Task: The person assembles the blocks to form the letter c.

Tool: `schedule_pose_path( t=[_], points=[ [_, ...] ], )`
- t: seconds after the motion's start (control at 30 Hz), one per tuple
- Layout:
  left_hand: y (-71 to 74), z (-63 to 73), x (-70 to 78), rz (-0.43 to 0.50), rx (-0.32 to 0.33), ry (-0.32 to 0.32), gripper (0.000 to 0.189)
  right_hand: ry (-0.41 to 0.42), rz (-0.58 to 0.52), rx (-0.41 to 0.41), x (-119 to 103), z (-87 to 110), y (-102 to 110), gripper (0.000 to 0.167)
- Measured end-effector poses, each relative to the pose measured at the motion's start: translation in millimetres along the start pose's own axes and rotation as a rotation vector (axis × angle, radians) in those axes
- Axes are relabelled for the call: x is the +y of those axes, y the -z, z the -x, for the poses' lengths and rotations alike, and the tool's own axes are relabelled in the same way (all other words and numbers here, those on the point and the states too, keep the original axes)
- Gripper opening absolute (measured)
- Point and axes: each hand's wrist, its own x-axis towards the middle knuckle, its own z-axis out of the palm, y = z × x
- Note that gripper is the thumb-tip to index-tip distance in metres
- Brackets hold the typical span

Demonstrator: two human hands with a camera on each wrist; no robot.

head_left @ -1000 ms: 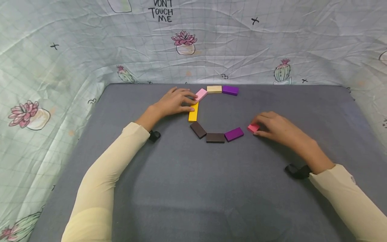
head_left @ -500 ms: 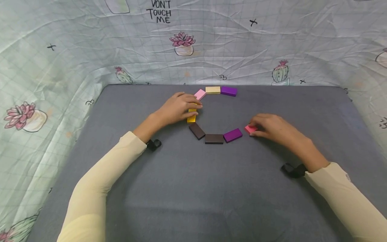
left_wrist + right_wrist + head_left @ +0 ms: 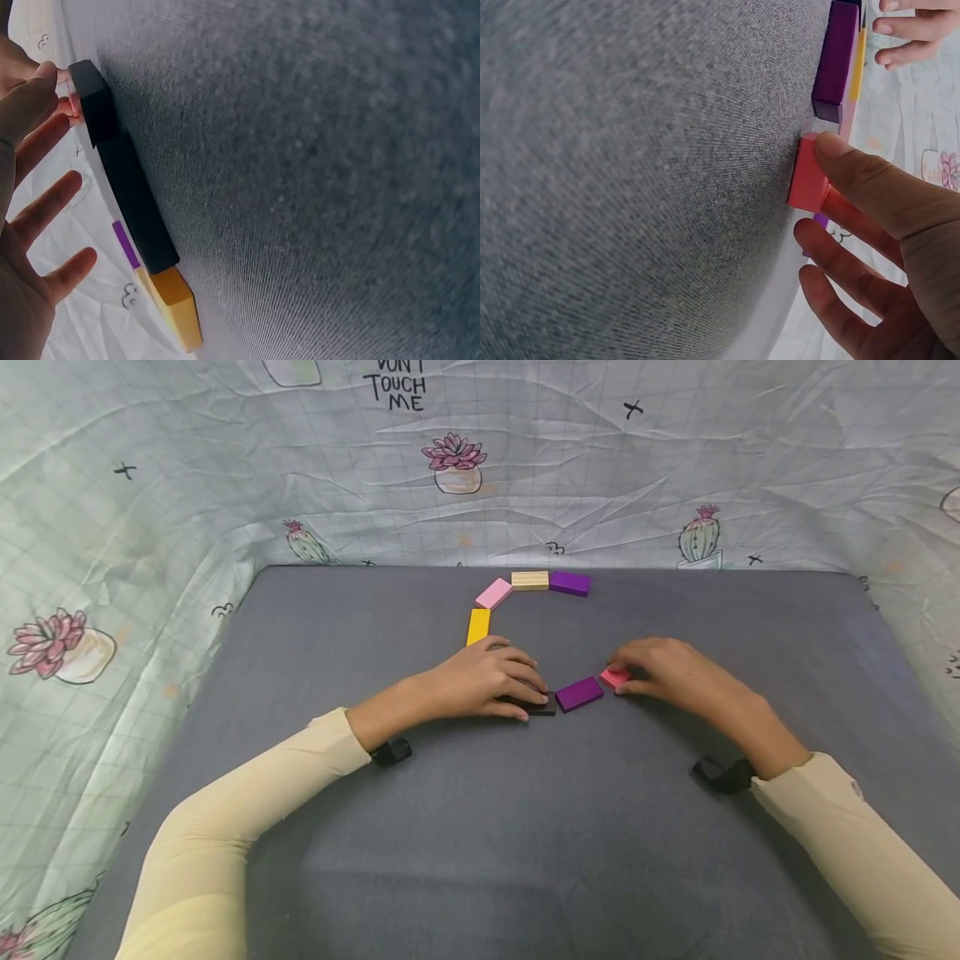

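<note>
My right hand pinches a coral-pink block between thumb and forefinger; its other fingers are loosely bent. The block stands at the right end of a curved row, close to a purple block, with a small gap in the right wrist view. My left hand hovers over two dark brown blocks, fingers spread and not gripping. In the head view it hides most of these blocks and the lower end of the yellow block.
The row curves on through a light pink block, a plain wood block and another purple block near the far edge of the grey table. A printed cloth hangs behind and at the sides.
My left hand has moved from the yellow and light pink blocks toward me and right, over the dark brown blocks. The right hand has slid the coral-pink block left, nearer the purple one.
</note>
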Motion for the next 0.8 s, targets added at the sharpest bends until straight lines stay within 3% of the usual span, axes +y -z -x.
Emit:
schedule_pose_path(
  t=[0.3,0.8],
  points=[
    [-2.0,-3.1,1.3,-0.031,-0.059,-0.007,0.028,0.041,-0.011,0.003,-0.7,-2.9,0.3,0.027],
    [-2.1,-5.1,0.3,-0.013,-0.06,-0.024,0.026,0.04,-0.002,-0.033,-1.5,-6.0,1.0,0.029]
  ],
)
